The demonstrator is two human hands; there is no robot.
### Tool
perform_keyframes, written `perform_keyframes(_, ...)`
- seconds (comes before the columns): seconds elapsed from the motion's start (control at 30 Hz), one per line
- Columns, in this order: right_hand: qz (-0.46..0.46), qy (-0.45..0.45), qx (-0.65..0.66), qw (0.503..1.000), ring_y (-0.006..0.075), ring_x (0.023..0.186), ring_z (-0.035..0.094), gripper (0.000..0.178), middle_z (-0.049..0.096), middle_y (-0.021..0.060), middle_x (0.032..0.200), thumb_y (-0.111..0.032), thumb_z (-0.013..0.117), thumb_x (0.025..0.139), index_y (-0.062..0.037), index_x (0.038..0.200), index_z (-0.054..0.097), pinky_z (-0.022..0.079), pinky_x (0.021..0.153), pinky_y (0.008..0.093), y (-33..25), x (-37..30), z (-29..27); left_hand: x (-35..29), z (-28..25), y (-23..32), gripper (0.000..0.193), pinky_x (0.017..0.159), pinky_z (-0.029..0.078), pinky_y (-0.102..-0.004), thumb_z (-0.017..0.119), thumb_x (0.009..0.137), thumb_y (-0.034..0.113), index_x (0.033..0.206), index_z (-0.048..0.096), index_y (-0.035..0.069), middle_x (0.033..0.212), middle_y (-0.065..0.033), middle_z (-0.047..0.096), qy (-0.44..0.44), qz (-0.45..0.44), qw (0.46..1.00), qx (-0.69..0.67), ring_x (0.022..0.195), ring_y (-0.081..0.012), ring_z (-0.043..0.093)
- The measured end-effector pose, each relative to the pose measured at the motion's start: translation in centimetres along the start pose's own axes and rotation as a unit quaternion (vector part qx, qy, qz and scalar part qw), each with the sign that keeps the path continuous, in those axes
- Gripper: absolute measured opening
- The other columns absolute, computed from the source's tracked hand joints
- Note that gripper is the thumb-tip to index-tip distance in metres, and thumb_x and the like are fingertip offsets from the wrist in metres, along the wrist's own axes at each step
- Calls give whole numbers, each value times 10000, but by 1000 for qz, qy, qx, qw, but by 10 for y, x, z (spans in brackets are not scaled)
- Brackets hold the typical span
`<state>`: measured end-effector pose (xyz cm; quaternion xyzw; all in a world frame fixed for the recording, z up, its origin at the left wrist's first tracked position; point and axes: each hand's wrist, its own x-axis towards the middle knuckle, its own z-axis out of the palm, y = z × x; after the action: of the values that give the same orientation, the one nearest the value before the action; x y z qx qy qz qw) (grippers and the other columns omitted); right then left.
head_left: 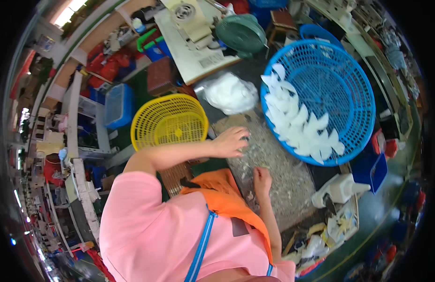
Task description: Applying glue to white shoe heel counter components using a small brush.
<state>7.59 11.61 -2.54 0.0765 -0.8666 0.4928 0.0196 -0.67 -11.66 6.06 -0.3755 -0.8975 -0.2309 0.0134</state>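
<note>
My left hand point(231, 142) reaches over the worn, speckled work board point(283, 183), its fingers bent. A small dark thing shows at its fingertips, too small to name. Closer to my body, my right hand point(262, 182) is closed in a loose fist above the same board. Whatever it may hold is hidden. White curved pieces point(297, 117) overlap in a long row along the left side of a large blue basket point(363, 113), beyond my hands to the right. A clear plastic bag of white material point(230, 94) lies past my left hand.
Beside my left forearm is a yellow basket point(138, 122). A sewing machine point(189, 21) on a white table and a green round fan-like object point(241, 33) are farther off. At right are a white machine part point(339, 189), a blue bin point(371, 171) and a scrap-filled tray point(337, 230).
</note>
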Motion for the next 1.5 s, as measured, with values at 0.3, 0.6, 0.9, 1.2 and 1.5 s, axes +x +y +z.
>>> perform_keyframes(0.3, -115, -47, 54, 991, 341, 815, 599, 121, 616, 169, 861, -89, 583, 809, -6, 888, 623, 470, 709, 390, -75, 152, 98, -106, -14, -93, 303, 835, 432, -405, 677, 747, 228, 970, 609, 35, 1001, -154, 585, 107, -434, 888, -103, 979, -331, 547)
perform_keyframes(0.6, 35, 1, 46, 998, 319, 888, 599, 253, 610, 159, 958, -76, 617, 765, -26, 1013, 611, 480, 772, 367, -49, 254, 184, -22, -39, -230, 198, 996, 366, -426, 616, 807, 219, 942, 587, 77, 917, -114, 584, -88, -71, 992, 51, 982, -268, 556)
perform_keyframes(0.9, 33, 2, -244, 969, 369, 1143, 420, 1024, 416, 201, 1276, -299, 820, 533, 18, 1340, 274, 349, 952, 472, -96, 257, 232, -69, -26, -216, 200, 683, 445, -405, 604, 832, 224, 912, 582, 42, 869, -112, 540, 121, -297, 944, -70, 770, -283, 564)
perform_keyframes(1.2, 33, -65, -131, 989, 372, 1161, 424, 1003, 446, 232, 1246, -246, 801, 582, 52, 1357, 238, 357, 975, 403, -91, 261, 248, -80, 4, -220, 184, 711, 423, -291, 536, 906, 188, 967, 528, 15, 891, -71, 538, 243, -370, 850, -286, 795, -153, 528)
perform_keyframes(1.5, 147, -161, -81, 973, 348, 1051, 523, 618, 540, 203, 1138, -244, 769, 615, 1, 1128, 525, 442, 880, 368, -71, 279, 233, -74, 5, -221, 220, 779, 367, -242, 470, 953, 253, 1008, 481, 40, 889, -21, 492, 265, -388, 765, -440, 824, -101, 443)
